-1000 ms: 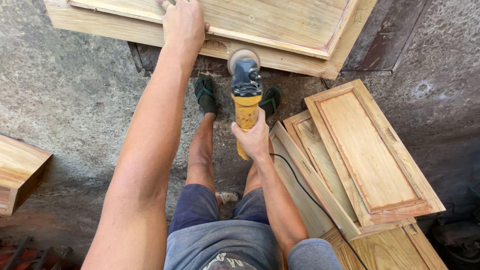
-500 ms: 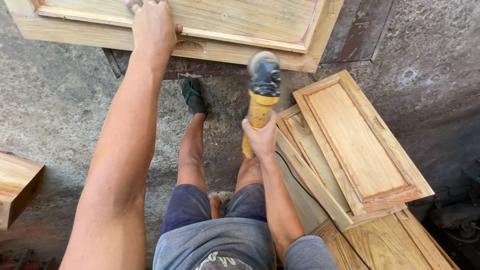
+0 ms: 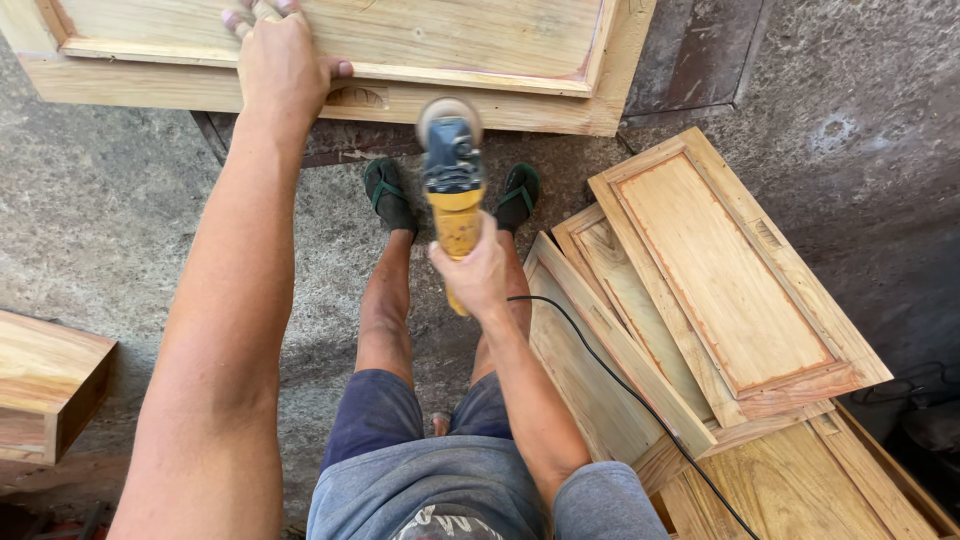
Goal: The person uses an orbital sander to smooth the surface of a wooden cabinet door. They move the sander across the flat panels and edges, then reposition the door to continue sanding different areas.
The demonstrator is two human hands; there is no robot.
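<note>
Nearest to me, just below the angle grinder, I am seeing the right hand wrapping closed around its yellow handle, with the black cord trailing from the rear of the grinder down past the right leg. The grinder is hanging in the air above the green sandals, its disc end pointing up toward the panel; the disc is blurring, so I am judging it to be spinning. I am reckoning the tool compact but dense and jumpy under torque, best gripped firmly at the handle, well behind the disc. To the right of the grinder, a stack of framed wooden panels is lying on the concrete floor. Far to its left, a wooden block is sitting at the edge of view. Beyond the grinder, the left hand is pressing flat, fingers spread, on the large wooden door panel, stiff and heavy by my guess
</note>
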